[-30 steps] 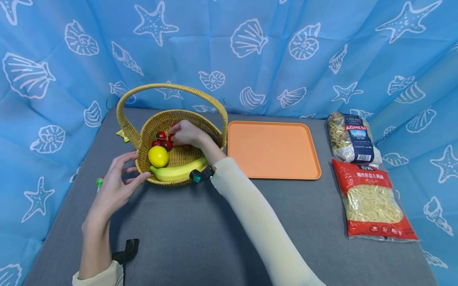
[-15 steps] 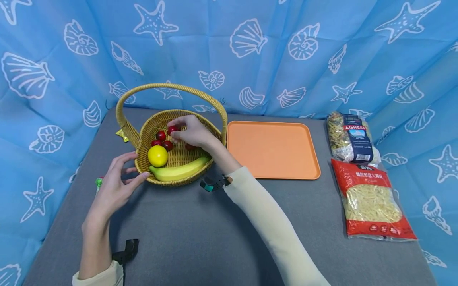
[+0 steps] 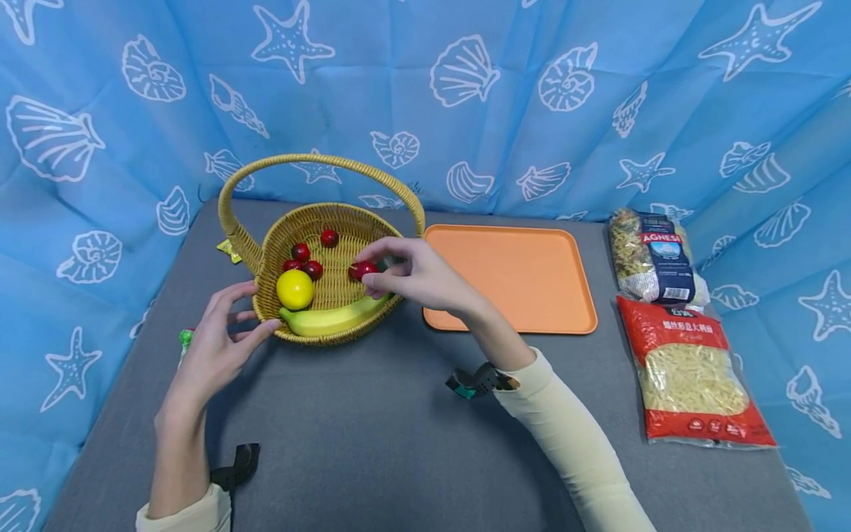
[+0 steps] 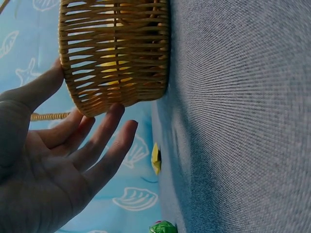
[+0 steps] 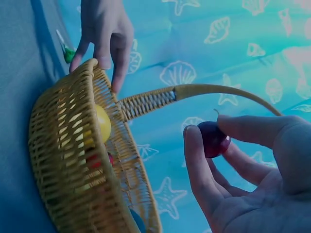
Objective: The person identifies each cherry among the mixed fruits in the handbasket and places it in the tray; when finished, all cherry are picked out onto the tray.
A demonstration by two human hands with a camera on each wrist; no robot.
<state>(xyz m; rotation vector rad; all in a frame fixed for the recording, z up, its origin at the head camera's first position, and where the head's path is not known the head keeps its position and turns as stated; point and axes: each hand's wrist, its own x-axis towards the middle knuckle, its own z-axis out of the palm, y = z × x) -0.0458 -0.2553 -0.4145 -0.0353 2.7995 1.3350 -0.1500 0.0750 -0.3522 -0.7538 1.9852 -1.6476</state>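
Note:
My right hand [image 3: 422, 277] pinches a dark red cherry [image 5: 214, 139], stem showing, between thumb and fingertips; in the right wrist view it is raised above the basket's rim. My left hand [image 3: 216, 336] grips the left end of the handled wicker basket [image 4: 116, 58], thumb at the front rim and fingers along the side. Inside the basket are a yellow round fruit [image 3: 295, 290], a banana [image 3: 332, 319] along the front, and several more cherries [image 3: 313, 270], one [image 3: 329, 238] apart near the back. Behind my right fingers a dark rounded thing is partly hidden.
An orange tray [image 3: 512, 277] lies right of the basket. Farther right are two pasta bags, one navy-labelled [image 3: 654, 255], one red [image 3: 691, 373]. Left of the basket lie a yellow-wrapped piece [image 3: 229, 251] and a small green-wrapped one [image 3: 185, 337]. The basket's handle [image 3: 319, 159] arches high.
My right hand has come up from among the cherries with one in its fingertips and moved right, to the basket's right side. My left hand stays on the basket.

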